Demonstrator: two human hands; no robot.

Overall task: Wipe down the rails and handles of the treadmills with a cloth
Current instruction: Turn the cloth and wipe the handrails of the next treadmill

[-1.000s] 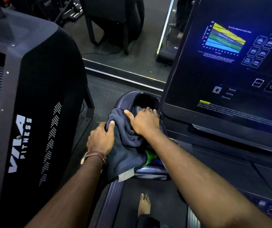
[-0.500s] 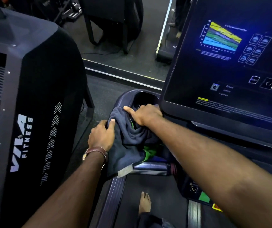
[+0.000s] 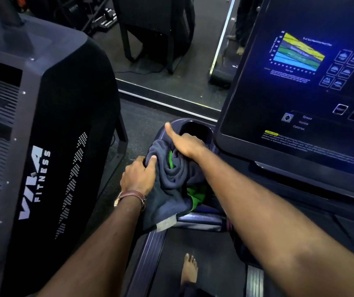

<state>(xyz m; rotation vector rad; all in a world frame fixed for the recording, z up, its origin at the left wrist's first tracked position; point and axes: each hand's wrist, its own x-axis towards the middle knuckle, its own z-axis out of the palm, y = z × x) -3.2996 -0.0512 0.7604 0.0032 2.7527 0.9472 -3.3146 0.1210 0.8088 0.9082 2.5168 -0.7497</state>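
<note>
A grey cloth (image 3: pixel 172 185) with a green patch showing is bunched over the left handle housing (image 3: pixel 190 220) of the treadmill, just left of the console. My left hand (image 3: pixel 138 175) grips the cloth's left edge, thumb on top. My right hand (image 3: pixel 185 143) presses down on the top of the cloth beside the dark cup holder (image 3: pixel 195 130), thumb stretched out toward the far left; its fingers are hidden in the folds.
The lit console screen (image 3: pixel 304 82) fills the right. A black VIVA FITNESS machine (image 3: pixel 49 151) stands close on the left. The side rail (image 3: pixel 148 251) and belt run below, with my bare foot (image 3: pixel 189 269) on the belt. A mirror wall is ahead.
My right hand has turned on the cloth and its thumb now sticks out toward the far left. The cloth has bunched tighter, showing more green. My left hand has kept its hold.
</note>
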